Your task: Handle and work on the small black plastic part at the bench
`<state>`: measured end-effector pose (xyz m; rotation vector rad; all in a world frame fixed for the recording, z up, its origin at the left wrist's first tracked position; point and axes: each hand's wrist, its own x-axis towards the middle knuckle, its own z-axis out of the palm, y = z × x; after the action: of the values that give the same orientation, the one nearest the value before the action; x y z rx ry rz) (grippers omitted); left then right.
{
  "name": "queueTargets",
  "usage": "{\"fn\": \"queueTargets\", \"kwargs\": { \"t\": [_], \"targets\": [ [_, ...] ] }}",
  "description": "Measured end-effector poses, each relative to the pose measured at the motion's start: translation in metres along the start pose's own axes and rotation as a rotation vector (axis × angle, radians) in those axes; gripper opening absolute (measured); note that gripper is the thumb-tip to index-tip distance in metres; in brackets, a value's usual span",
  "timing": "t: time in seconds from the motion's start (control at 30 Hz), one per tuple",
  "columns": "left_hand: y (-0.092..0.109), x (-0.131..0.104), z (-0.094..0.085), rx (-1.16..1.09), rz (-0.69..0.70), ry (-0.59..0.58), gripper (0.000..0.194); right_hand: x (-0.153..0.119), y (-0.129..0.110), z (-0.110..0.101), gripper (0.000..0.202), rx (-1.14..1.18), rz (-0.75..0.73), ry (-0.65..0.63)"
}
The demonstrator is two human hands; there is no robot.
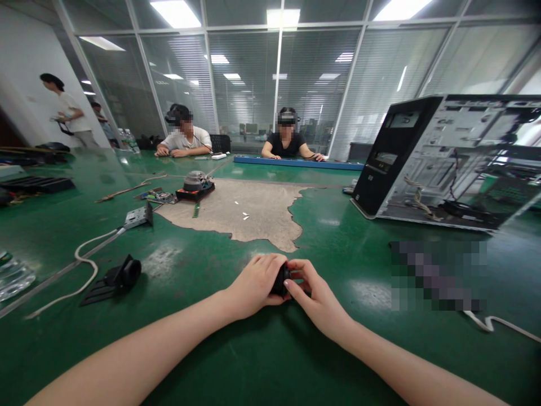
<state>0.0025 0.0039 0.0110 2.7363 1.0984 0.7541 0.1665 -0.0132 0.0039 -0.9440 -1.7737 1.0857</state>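
Holding a small black piece [279, 282] in both hands, just on the near side of the bare patch [253, 225] in the green table [359, 349]. Cupping its top and left with left hand [257, 285], fingers curled over; pinching its right side between thumb and fingers of right hand [313, 293]. Unable to make out full shape behind fingers, or any contact with tabletop. Judging work as under way, not complete: piece in hand, not yet released. Counting as done, at most, a firm two-handed hold; cannot gauge amount left from this view. Also noting computer case [431, 169] to right of patch, open-sided with insides showing. Seeing to left of patch a round-ended black part [116, 276], metal bracket [138, 216] and white cable [77, 252]. Logging domed part [196, 183] at far left corner of patch, green strip [196, 210] just nearer, white scraps [245, 216] lying on patch.
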Motion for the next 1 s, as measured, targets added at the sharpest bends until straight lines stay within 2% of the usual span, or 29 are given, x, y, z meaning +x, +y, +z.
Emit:
{"fn": "queueTargets", "kwargs": {
  "t": [0.13,0.27,0.43,0.57,0.63,0.83,1.0],
  "targets": [
    [0.0003,-0.0004,-0.0002,0.015,0.008,0.000,0.060,-0.0007,-0.0015,-0.0023,0.019,-0.072,-0.063,0.032],
    [0.0002,-0.0007,0.0004,0.024,0.016,0.002,0.059,-0.0005,-0.0026,-0.0044,0.009,-0.121,-0.134,0.070],
    [-0.0003,-0.0005,0.0020,0.022,0.013,0.015,0.060,0.0017,-0.0002,-0.0034,0.017,-0.026,-0.018,0.072],
    [0.0002,-0.0009,0.0010,0.022,0.010,0.013,0.059,0.0027,-0.0005,-0.0025,0.021,0.040,0.081,0.003],
    [0.0002,-0.0014,0.0003,0.023,0.009,0.006,0.059,0.0020,-0.0025,-0.0027,0.020,0.010,0.064,-0.013],
    [-0.0004,-0.0017,0.0011,0.026,0.017,0.009,0.059,-0.0005,-0.0030,-0.0043,0.015,-0.101,-0.108,0.079],
    [0.0003,-0.0007,0.0017,0.020,0.013,0.015,0.059,0.0016,0.0019,-0.0036,0.015,-0.003,0.001,0.054]
  ]
}}
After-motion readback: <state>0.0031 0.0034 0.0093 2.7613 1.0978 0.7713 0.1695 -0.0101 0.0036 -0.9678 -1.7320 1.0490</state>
